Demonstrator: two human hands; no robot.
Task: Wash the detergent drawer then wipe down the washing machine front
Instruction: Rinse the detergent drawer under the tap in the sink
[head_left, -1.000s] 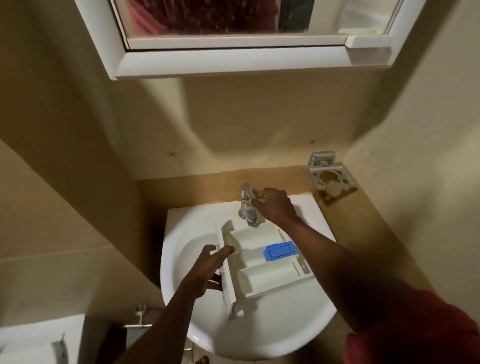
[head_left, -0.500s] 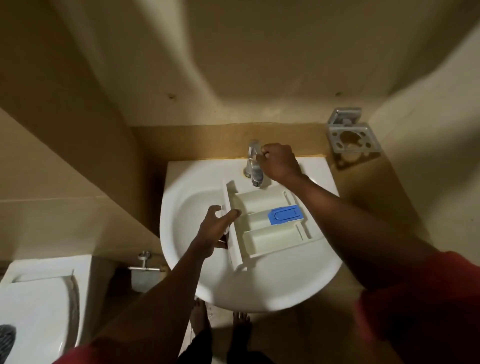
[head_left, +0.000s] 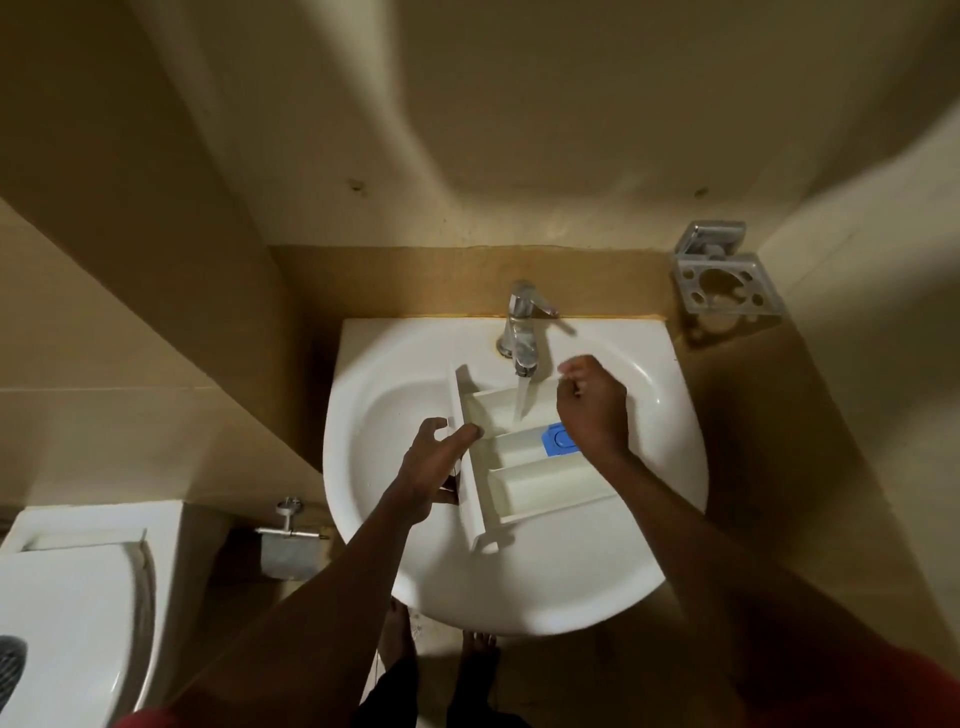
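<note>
The white detergent drawer (head_left: 524, 470) lies across the white sink (head_left: 519, 582), with its compartments facing up and a blue insert (head_left: 558, 438) near its right end. My left hand (head_left: 434, 467) grips the drawer's front panel at the left. Water runs from the chrome tap (head_left: 522, 332) into the drawer's rear compartment. My right hand (head_left: 592, 408) hovers over the drawer to the right of the stream, fingers curled, holding nothing that I can see. The washing machine is out of view.
A chrome holder (head_left: 724, 278) is fixed to the wall at the right. A white toilet (head_left: 72, 597) stands at the lower left, with a paper holder (head_left: 288, 540) beside it. Beige walls close in on both sides. My bare feet show under the sink.
My right hand has left the tap lever and dropped over the drawer. Water now flows from the tap. The view has tilted further down; my left hand keeps its hold.
</note>
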